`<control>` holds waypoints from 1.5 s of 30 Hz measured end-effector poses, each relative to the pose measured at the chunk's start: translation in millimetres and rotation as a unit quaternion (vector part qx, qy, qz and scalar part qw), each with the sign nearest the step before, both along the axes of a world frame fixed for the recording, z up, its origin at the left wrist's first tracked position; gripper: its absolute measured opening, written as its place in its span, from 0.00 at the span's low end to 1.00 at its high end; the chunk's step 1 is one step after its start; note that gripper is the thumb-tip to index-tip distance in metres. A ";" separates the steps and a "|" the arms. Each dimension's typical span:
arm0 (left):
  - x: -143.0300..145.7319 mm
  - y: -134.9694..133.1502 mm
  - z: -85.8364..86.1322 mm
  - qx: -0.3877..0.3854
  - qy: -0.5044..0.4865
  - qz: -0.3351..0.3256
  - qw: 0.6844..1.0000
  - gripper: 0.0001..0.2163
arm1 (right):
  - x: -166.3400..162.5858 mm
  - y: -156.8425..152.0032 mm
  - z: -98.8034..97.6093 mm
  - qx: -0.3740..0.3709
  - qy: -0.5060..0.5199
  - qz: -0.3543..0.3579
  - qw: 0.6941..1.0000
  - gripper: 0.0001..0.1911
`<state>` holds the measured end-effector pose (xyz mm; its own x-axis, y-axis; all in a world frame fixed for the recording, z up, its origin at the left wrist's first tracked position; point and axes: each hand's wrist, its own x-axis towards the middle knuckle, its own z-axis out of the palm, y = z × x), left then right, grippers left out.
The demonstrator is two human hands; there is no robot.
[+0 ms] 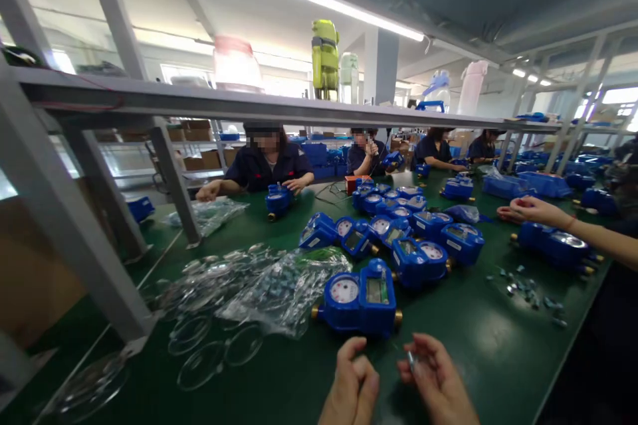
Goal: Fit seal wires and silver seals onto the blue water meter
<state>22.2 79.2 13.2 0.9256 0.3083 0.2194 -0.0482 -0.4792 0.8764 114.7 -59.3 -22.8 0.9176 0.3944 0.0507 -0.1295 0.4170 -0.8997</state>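
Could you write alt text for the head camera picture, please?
The person's right hand pinches a small silver part beside the curled left hand, just before a blue water meter on a green table. More meters and seated co-workers fill the far side.

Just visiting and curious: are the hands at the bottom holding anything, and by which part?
The right hand pinches a small silvery metal piece by its lower end between fingertips. The left hand is curled; nothing shows in it.

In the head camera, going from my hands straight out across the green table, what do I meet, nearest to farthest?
Your right hand pinching a small metal piece, nearest blue meter, cluster of blue meters, orange box, co-worker in dark uniform.
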 end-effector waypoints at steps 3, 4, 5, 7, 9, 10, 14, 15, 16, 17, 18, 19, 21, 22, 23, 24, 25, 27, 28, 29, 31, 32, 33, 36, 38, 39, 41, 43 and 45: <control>4.4 -5.5 12.0 0.009 0.029 -0.035 0.999 0.10 | -1.3 -6.4 14.7 0.031 0.027 0.047 0.998 0.18; 7.6 -6.8 14.6 0.017 0.033 -0.040 0.999 0.08 | -0.7 -7.1 17.6 0.047 0.038 0.059 0.996 0.16; 11.2 -7.9 16.0 0.024 0.035 -0.040 0.998 0.08 | 0.3 -7.2 19.2 0.061 0.047 0.066 0.995 0.14; 17.7 -9.7 15.8 0.038 0.033 -0.032 0.998 0.08 | 2.5 -6.5 19.0 0.083 0.061 0.076 0.992 0.11; 21.7 -11.6 13.6 0.052 0.034 -0.020 0.998 0.08 | 4.1 -6.1 16.4 0.093 0.071 0.078 0.990 0.09; 22.8 -12.5 12.3 0.060 0.035 -0.015 0.997 0.08 | 4.6 -6.2 15.1 0.095 0.074 0.077 0.990 0.09; 25.0 -15.0 9.4 0.088 0.040 -0.008 0.995 0.09 | 4.6 -7.0 13.4 0.088 0.069 0.075 0.991 0.10; 25.5 -15.2 9.1 0.093 0.043 -0.011 0.995 0.09 | 4.2 -7.0 13.8 0.084 0.065 0.078 0.991 0.10; 26.0 -15.1 8.7 0.096 0.046 -0.014 0.994 0.09 | 3.8 -6.9 14.2 0.079 0.059 0.080 0.992 0.10; 26.4 -14.8 8.3 0.099 0.049 -0.017 0.994 0.09 | 3.2 -6.7 14.6 0.073 0.053 0.082 0.993 0.10; 26.9 -14.5 7.8 0.101 0.050 -0.018 0.993 0.09 | 2.6 -6.4 14.8 0.065 0.045 0.082 0.994 0.10; 27.2 -14.0 7.3 0.102 0.051 -0.018 0.993 0.09 | 2.0 -6.1 14.8 0.056 0.037 0.082 0.994 0.10; 27.5 -13.2 6.5 0.103 0.052 -0.014 0.993 0.09 | 1.0 -5.6 14.1 0.043 0.023 0.085 0.995 0.11; 27.4 -13.0 6.5 0.103 0.053 -0.011 0.993 0.08 | 0.7 -5.5 13.5 0.039 0.018 0.087 0.995 0.11; 27.2 -13.0 6.7 0.102 0.055 -0.009 0.993 0.08 | 0.6 -5.4 12.7 0.037 0.015 0.091 0.995 0.10; 26.9 -13.2 7.2 0.100 0.056 -0.007 0.993 0.08 | 0.6 -5.4 12.0 0.036 0.012 0.092 0.995 0.10; 26.7 -13.5 8.0 0.099 0.056 -0.007 0.994 0.08 | 0.7 -5.4 11.2 0.034 0.009 0.092 0.995 0.10; 26.3 -14.4 10.0 0.096 0.057 -0.009 0.994 0.08 | 1.2 -5.4 10.1 0.028 0.003 0.090 0.996 0.09; 26.3 -14.8 10.9 0.094 0.059 -0.010 0.994 0.08 | 1.5 -5.5 9.7 0.025 0.002 0.089 0.996 0.09; 26.3 -15.1 11.5 0.094 0.061 -0.011 0.994 0.08 | 1.7 -5.5 9.4 0.023 0.001 0.087 0.996 0.09; 26.5 -15.2 12.1 0.094 0.063 -0.014 0.993 0.08 | 1.8 -5.6 9.2 0.021 0.003 0.085 0.996 0.10; 26.5 -15.1 12.0 0.094 0.064 -0.015 0.993 0.08 | 1.7 -5.6 9.1 0.021 0.003 0.086 0.996 0.10; 26.5 -14.8 11.7 0.094 0.064 -0.015 0.993 0.08 | 1.6 -5.7 9.0 0.020 0.004 0.087 0.996 0.10; 26.2 -14.2 10.7 0.094 0.063 -0.014 0.993 0.08 | 1.2 -5.7 8.2 0.015 -0.001 0.090 0.996 0.10; 26.0 -13.9 10.3 0.092 0.064 -0.015 0.994 0.08 | 1.0 -5.8 7.5 0.005 -0.011 0.091 0.996 0.10; 25.9 -13.7 10.1 0.091 0.066 -0.016 0.994 0.08 | 1.0 -5.9 7.2 -0.002 -0.019 0.091 0.996 0.10; 25.9 -13.4 9.5 0.092 0.066 -0.017 0.993 0.08 | 1.1 -6.8 7.2 -0.018 -0.037 0.091 0.995 0.09; 26.1 -13.1 8.7 0.097 0.065 -0.016 0.993 0.09 | 1.3 -8.2 8.0 -0.043 -0.061 0.089 0.993 0.09; 26.2 -12.9 7.9 0.101 0.065 -0.017 0.993 0.09 | 1.4 -9.7 9.5 -0.073 -0.091 0.083 0.990 0.10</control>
<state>48.4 66.3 21.0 0.9595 0.2378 0.1507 0.0404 -0.6462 0.7621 116.2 -69.0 -13.4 0.8204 0.5542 0.1406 -0.0152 0.2669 -0.9636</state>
